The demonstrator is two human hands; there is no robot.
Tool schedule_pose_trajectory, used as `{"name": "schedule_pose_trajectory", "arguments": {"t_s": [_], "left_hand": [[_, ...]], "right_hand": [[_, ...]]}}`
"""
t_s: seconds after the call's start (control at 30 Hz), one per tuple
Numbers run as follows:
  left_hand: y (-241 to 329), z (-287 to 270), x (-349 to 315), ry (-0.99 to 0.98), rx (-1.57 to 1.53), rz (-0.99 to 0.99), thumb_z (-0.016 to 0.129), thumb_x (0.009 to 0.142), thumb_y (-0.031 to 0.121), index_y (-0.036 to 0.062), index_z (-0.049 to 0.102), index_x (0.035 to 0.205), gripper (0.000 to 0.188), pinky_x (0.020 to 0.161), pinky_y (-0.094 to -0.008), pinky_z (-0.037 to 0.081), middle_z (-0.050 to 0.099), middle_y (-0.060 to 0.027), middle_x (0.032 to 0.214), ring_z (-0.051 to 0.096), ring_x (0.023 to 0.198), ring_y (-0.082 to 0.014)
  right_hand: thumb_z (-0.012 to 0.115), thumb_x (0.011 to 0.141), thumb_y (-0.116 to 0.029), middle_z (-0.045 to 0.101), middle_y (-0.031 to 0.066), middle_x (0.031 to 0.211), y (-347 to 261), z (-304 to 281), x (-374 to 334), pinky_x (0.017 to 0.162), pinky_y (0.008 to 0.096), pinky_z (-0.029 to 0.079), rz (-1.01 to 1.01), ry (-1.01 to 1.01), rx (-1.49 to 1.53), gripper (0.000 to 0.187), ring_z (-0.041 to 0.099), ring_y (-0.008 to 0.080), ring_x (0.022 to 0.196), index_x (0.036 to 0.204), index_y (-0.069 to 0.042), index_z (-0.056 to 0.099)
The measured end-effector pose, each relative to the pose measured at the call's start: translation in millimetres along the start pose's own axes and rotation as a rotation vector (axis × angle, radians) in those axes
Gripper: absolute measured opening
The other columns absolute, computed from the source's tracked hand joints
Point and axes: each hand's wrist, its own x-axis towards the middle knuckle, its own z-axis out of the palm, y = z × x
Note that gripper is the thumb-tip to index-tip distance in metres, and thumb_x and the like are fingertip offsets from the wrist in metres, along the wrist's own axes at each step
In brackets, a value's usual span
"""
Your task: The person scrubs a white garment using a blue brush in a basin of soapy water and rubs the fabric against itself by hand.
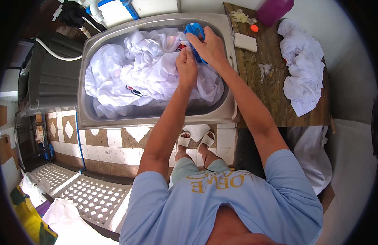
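Observation:
White wet clothes [148,69] with small red and dark printed patches fill the metal sink [156,119]. Over their far right part, my right hand [209,45] grips a blue scrubbing brush [194,29], its bristles turned toward the cloth. Just left of the brush, my left hand [186,64] is closed on a bunched piece of the white clothing, near a small red patch. The brush and the held cloth are side by side; my fingers hide where they meet.
Right of the sink, a wooden tabletop [266,94] carries a white soap bar [245,42], an orange cap [254,28], a purple container [275,10], suds [264,69] and a twisted white garment [302,61]. A dark ribbed tub [54,69] stands to the left.

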Motion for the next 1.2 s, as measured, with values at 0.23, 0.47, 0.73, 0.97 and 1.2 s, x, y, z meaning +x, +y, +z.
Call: {"name": "schedule_pose_trajectory", "arguments": {"t_s": [0.23, 0.47, 0.73, 0.97, 1.2], "left_hand": [[21.1, -7.8, 2.1, 0.046, -0.116, -0.129, 0.045, 0.099, 0.022, 0.0052, 0.059, 0.083, 0.027, 0.057, -0.0197, 0.040, 0.056, 0.0042, 0.074, 0.045, 0.064, -0.0016], [10.0, -12.5, 1.6, -0.008, -0.057, -0.112, 0.045, 0.098, 0.020, 0.0039, 0.061, 0.091, 0.024, 0.062, -0.0206, 0.042, 0.059, 0.0024, 0.081, 0.048, 0.069, -0.0027], [44.4, 0.4, 4.6, 0.028, -0.248, -0.345, 0.052, 0.095, 0.029, 0.0064, 0.064, 0.091, 0.026, 0.065, -0.0227, 0.048, 0.064, -0.0005, 0.083, 0.059, 0.071, -0.0079], [48.2, 0.1, 5.5, 0.034, -0.266, -0.356, 0.057, 0.091, 0.023, 0.0072, 0.065, 0.087, 0.018, 0.066, -0.0234, 0.048, 0.064, 0.0004, 0.081, 0.060, 0.072, -0.0084], [46.7, -8.7, 0.3, 0.005, -0.154, -0.440, 0.064, 0.086, 0.015, 0.0029, 0.068, 0.087, 0.013, 0.063, -0.0215, 0.048, 0.066, -0.0011, 0.079, 0.060, 0.068, -0.0081]], "right_hand": [[0.064, 0.077, -0.044, 0.058, 0.0202, 0.062, -0.5, -11.0, -58.8, 0.056, 0.0420, 0.047, -0.028, -0.098, 0.101, 0.048, 0.060, 0.0383, 0.060, 0.079, 0.002, 0.051], [0.067, 0.076, -0.045, 0.059, 0.0189, 0.064, 10.0, 0.5, -30.3, 0.056, 0.0392, 0.046, 0.060, -0.057, 0.067, 0.049, 0.061, 0.0334, 0.061, 0.081, 0.001, 0.050], [0.068, 0.083, -0.026, 0.046, -0.0030, 0.068, 28.7, -19.8, -81.3, 0.055, 0.0216, 0.037, 0.208, 0.014, 0.631, 0.028, 0.039, 0.0047, 0.064, 0.077, -0.006, 0.049], [0.065, 0.085, -0.027, 0.046, -0.0043, 0.070, 27.5, -11.8, -82.6, 0.056, 0.0202, 0.035, 0.238, 0.047, 0.774, 0.027, 0.040, 0.0031, 0.065, 0.076, -0.008, 0.048], [0.066, 0.084, -0.029, 0.046, -0.0045, 0.068, 21.4, -24.7, -69.0, 0.054, 0.0204, 0.036, 0.246, 0.081, 0.703, 0.030, 0.040, 0.0029, 0.063, 0.073, -0.008, 0.048]]}}
